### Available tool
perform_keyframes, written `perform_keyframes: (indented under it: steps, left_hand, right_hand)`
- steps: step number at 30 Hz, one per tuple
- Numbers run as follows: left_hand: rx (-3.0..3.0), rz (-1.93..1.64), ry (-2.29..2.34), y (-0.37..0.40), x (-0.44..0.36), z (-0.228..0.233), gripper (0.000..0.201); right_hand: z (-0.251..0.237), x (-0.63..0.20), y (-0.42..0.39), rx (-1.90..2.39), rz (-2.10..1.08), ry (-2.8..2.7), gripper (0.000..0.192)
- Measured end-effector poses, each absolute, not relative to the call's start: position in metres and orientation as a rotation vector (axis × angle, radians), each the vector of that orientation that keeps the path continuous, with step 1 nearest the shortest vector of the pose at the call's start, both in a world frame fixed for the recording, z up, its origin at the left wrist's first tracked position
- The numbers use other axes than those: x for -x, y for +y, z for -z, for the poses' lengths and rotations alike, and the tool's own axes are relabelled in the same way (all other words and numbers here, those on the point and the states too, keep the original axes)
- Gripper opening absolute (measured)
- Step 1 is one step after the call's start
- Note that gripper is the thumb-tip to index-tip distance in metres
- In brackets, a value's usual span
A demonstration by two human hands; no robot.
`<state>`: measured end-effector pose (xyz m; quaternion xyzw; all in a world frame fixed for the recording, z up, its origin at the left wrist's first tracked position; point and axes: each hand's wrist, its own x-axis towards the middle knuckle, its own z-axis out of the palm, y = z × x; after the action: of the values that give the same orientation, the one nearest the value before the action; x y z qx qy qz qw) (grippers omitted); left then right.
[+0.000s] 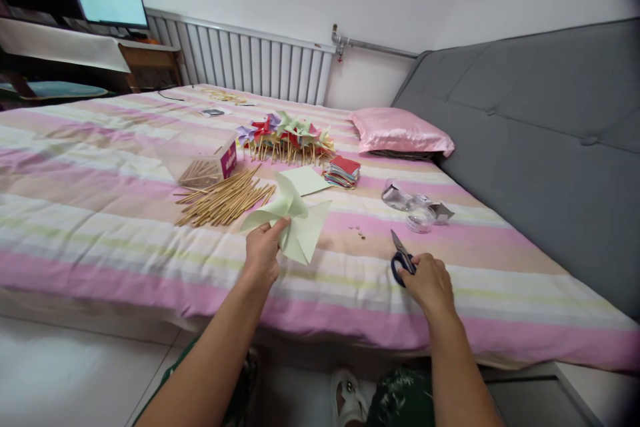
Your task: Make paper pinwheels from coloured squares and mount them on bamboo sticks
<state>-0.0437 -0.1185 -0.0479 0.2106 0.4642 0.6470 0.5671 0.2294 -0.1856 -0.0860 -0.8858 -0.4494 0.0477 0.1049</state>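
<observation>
My left hand (264, 248) pinches a pale green paper pinwheel (295, 213) near its centre, with some of its corners curled inward. Closed round the dark blue handle of the scissors (403, 259) is my right hand (430, 283); the blades point away over the bed. Just left of the blades lie several tiny fasteners (358, 232), too small to make out well. A flat pale green sheet (306, 180) rests behind the pinwheel, beside a stack of coloured paper squares (343, 171).
Loose wooden sticks (225, 199) lie on the bed near a clear box (200, 170) holding more. Behind them sit several finished pinwheels on sticks (287, 137). Clear plastic containers (420, 213) are on the right, a pink pillow (400, 130) farther back by the grey headboard (530, 127).
</observation>
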Motion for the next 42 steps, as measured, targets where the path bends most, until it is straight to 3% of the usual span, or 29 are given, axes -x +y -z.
perform_keyframes:
  steps: [8, 14, 19, 22, 25, 31, 42]
  left_hand:
    - [-0.489, -1.559, 1.075, -0.117, 0.043, 0.048, 0.028]
    - [-0.486, -1.571, 1.085, -0.117, 0.045, 0.048, 0.027]
    - [-0.49, -1.595, 1.089, -0.117, 0.045, 0.048, 0.024]
    - [-0.491, -1.615, 1.103, -0.116, 0.045, 0.048, 0.023]
    - [-0.498, -1.637, 1.119, -0.115, 0.046, 0.047, 0.023]
    - [-0.515, -1.687, 1.136, -0.113, 0.052, 0.045, 0.023]
    - [-0.494, -1.755, 1.109, -0.108, 0.065, 0.046, 0.02]
  right_hand:
    - [0.086, -0.243, -0.186, 2.777, -0.436, -1.394, 0.038]
    - [0.077, -0.242, -0.188, 2.781, -0.473, -1.22, 0.037]
    - [0.078, -0.209, -0.187, 2.077, -0.559, -1.209, 0.031]
    - [0.073, -0.169, -0.189, 1.435, -0.966, -1.125, 0.033]
    - [0.067, -0.133, -0.195, 1.168, -1.31, -1.112, 0.034]
    - [0.065, -0.096, -0.207, 0.987, -1.649, -1.19, 0.042]
    - [0.073, -0.091, -0.208, 1.047, -1.787, -1.242, 0.038]
